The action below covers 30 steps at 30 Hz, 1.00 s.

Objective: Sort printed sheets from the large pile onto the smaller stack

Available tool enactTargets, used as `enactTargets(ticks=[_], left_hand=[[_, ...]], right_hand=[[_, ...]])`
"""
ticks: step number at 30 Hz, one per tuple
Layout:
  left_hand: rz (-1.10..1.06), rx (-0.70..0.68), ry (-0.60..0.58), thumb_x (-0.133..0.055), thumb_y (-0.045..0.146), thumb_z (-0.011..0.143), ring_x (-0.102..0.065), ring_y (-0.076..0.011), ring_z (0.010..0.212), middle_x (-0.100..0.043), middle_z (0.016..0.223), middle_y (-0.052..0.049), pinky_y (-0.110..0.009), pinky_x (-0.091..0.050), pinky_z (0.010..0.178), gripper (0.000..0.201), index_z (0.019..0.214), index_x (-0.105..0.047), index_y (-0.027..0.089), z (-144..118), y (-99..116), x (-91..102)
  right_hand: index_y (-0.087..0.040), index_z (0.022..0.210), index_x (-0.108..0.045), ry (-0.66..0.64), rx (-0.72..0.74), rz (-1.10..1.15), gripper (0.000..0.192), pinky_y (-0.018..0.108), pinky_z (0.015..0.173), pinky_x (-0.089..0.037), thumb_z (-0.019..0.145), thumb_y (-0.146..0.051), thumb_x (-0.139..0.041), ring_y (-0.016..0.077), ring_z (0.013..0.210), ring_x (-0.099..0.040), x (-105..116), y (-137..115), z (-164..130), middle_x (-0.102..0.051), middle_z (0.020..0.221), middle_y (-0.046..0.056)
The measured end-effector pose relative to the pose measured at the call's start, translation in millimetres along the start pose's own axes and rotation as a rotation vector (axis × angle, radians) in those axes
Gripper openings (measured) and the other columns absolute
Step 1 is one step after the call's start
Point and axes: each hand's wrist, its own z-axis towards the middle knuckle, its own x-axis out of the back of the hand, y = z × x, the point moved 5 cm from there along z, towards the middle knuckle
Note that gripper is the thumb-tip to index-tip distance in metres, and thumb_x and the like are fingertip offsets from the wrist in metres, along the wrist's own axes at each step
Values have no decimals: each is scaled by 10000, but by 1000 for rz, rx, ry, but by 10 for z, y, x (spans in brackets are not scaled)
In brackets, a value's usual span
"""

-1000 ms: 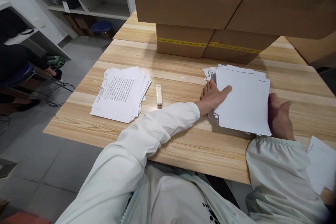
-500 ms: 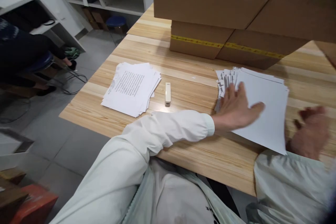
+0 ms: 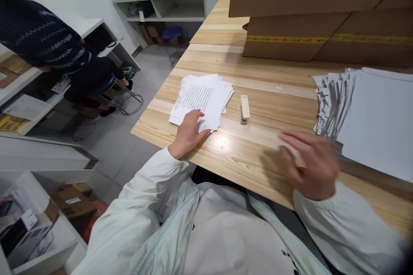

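Left hand [image 3: 189, 131] on printed stack's [image 3: 203, 99] near edge, by table [image 3: 200, 150] edge.

You can see printed lines on the top sheet of the paper stack [image 3: 203, 99], but they are too small to read.

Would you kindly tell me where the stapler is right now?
The stapler lies on the wooden table, just right of the printed paper stack under the left hand.

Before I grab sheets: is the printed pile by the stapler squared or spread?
Spread: the printed pile has sheet edges fanning out unevenly, under the left hand.
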Motion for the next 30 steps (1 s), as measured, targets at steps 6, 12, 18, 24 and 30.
enactTargets(ticks=[6,12,18,24,30], left_hand=[[157,-62,-91,-657,320,883,-589,-272,1197,-660,1252,-103,-402,-503,958,407,1251,-526,208,92,17,-60],[142,-103,-115,-643,391,904,-635,-247,1092,-714,1152,-57,-353,-484,858,310,1158,-591,221,175,-111,-8],[69,-75,-107,-685,344,875,-632,-226,1095,-727,1137,-18,-336,-477,837,261,1118,-618,276,189,-239,1],[67,-37,-72,-638,366,905,-663,-223,1003,-745,1057,-30,-315,-465,762,180,1056,-653,271,221,-254,13],[9,120,42,-430,317,990,-671,-188,736,-748,831,-23,-295,-431,696,250,1076,-648,229,251,-326,41]], right_hand=[[-222,1198,-655,-242,292,52,281,492,929,-539,971,-229,-488,272,1095,-632,-1027,-473,388,-699,1183,125],[-189,1139,-664,-282,261,-14,269,476,927,-530,987,-233,-446,268,1076,-598,-1549,-284,482,-688,1143,147],[-235,1240,-639,-261,199,-38,319,466,893,-505,997,-258,-434,271,1054,-582,-1624,-263,468,-660,1131,129],[-245,1301,-614,-256,159,-49,347,461,868,-495,993,-277,-456,274,1019,-578,-1636,-282,529,-651,1081,119],[-227,1118,-673,-191,147,-17,235,436,856,-490,983,-238,-481,256,987,-580,-1588,-276,525,-666,1034,106]])
